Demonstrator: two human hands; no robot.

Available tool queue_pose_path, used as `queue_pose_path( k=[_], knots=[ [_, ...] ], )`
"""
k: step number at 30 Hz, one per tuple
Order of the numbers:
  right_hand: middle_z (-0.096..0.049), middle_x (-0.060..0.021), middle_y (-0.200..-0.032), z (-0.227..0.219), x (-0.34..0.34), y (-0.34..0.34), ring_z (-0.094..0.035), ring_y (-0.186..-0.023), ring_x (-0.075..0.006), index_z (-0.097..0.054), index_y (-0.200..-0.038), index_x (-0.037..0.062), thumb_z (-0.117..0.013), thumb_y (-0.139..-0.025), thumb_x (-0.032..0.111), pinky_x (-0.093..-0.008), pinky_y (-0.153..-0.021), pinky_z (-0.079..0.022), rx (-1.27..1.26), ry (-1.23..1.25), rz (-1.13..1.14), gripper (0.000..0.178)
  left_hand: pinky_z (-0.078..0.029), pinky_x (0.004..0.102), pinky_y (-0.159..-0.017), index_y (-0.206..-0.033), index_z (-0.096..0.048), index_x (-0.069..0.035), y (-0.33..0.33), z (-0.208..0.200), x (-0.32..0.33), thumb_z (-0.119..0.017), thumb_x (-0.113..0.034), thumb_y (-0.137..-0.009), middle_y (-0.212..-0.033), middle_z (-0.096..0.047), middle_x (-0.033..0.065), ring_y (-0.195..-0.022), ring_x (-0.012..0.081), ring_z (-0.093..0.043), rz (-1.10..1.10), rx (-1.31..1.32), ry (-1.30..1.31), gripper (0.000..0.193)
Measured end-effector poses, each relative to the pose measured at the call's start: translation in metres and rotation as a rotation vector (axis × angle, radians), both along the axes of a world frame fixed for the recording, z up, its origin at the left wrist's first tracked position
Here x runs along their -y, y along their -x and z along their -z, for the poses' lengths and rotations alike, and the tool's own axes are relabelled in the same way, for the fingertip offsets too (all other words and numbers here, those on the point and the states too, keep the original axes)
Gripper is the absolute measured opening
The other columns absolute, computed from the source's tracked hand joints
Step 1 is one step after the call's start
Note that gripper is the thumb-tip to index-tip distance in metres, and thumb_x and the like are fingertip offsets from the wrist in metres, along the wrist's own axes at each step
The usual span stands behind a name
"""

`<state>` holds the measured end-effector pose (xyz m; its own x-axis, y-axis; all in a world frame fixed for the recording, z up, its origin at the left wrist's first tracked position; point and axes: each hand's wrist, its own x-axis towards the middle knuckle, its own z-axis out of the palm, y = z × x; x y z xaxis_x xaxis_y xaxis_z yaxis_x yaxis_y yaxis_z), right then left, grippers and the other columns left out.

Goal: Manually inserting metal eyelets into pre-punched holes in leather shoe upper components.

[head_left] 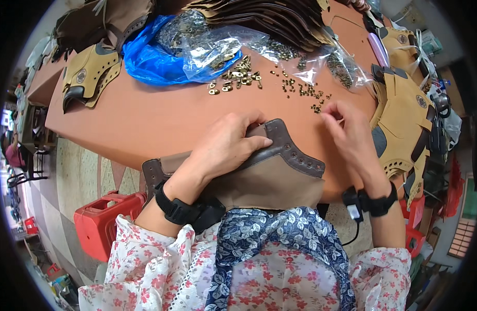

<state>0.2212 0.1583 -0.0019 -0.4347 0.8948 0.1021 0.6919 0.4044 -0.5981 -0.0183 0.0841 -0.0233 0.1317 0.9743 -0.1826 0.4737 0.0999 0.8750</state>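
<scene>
My left hand (228, 142) grips a brown boot upper (269, 179) by its dark leather edge, thumb on top and fingers behind. The upper lies at the table's near edge, over my lap. Along its dark curved band runs a row of eyelets (302, 159). To the right, my right hand (350, 132) is raised with thumb and forefinger pinched together. Its fingertips are beside a scatter of small brass eyelets (306, 90); whether a small piece is between them is too small to tell. Larger brass lace hooks (238, 76) lie left of those eyelets.
An orange-covered table (129, 119) spans the front. Across it sit a blue plastic bag (145, 57), clear bags of metal fittings (218, 46) and a stack of dark uppers (269, 18). Tan uppers lie at left (93, 72) and right (401, 114). A red plastic stool (106, 223) stands left.
</scene>
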Motion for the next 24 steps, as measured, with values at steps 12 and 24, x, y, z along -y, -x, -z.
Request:
queue_pose_path(
  k=[12,24],
  knots=[
    [-0.057,-0.0111,-0.081,0.015,0.037,0.047,-0.058,-0.080,-0.0298,-0.060,-0.084,0.0023,-0.067,-0.081,0.005,-0.0398,-0.069,-0.048,-0.101,-0.232,-0.198,0.008,-0.050,0.0376,-0.073,-0.102,-0.067,0.000,-0.001,0.007,0.001,-0.071,-0.012,-0.078,-0.084,-0.067,0.0166,-0.080,0.0290,-0.066,-0.022,0.083,-0.082,0.027],
    [-0.060,-0.0113,-0.080,0.020,0.038,0.050,-0.061,-0.075,-0.0282,-0.061,-0.086,0.0001,-0.068,-0.082,0.006,-0.0374,-0.066,-0.049,-0.166,-0.054,-0.095,0.010,-0.049,0.0271,-0.077,-0.109,-0.068,-0.001,0.000,0.009,0.001,-0.070,-0.006,-0.084,-0.091,-0.069,0.0041,-0.084,0.0102,-0.060,0.001,0.109,-0.036,0.026]
  ],
)
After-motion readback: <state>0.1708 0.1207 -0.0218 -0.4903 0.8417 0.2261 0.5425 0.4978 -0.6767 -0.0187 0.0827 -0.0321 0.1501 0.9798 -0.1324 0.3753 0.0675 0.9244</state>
